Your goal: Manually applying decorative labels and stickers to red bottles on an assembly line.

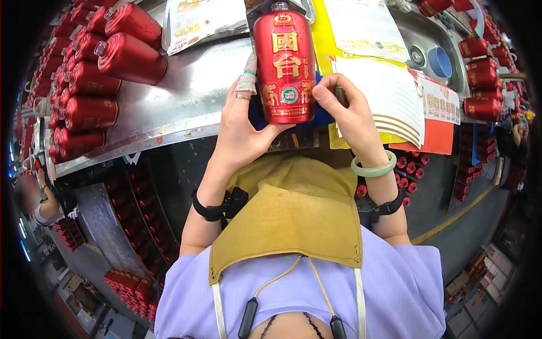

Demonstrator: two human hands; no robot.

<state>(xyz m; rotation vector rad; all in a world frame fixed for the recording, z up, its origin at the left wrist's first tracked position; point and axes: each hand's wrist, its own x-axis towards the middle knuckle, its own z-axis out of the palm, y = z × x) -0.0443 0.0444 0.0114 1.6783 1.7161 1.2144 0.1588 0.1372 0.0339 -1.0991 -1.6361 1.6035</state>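
Observation:
A red bottle [284,62] with gold characters and a round green-and-white emblem lies in front of me, its neck pointing away. My left hand [244,127] grips its left side and base, the thumb under the bottom edge. A pale fabric wrap [247,82] covers one finger, with a ring below it. My right hand [351,110] is closed beside the bottle's lower right side, its fingertips at the edge of the label. A short dark rod [340,96] sticks out between those fingers; its kind is not clear. Blue material [323,116] shows beneath the bottle.
Many red bottles [132,59] crowd the left of the metal bench [192,85]. Printed sheets [209,22] lie at the back. Stacked label sheets [384,93] cover the right side, near a sink [418,53] with a blue bowl [439,62]. Another person [48,200] is at far left.

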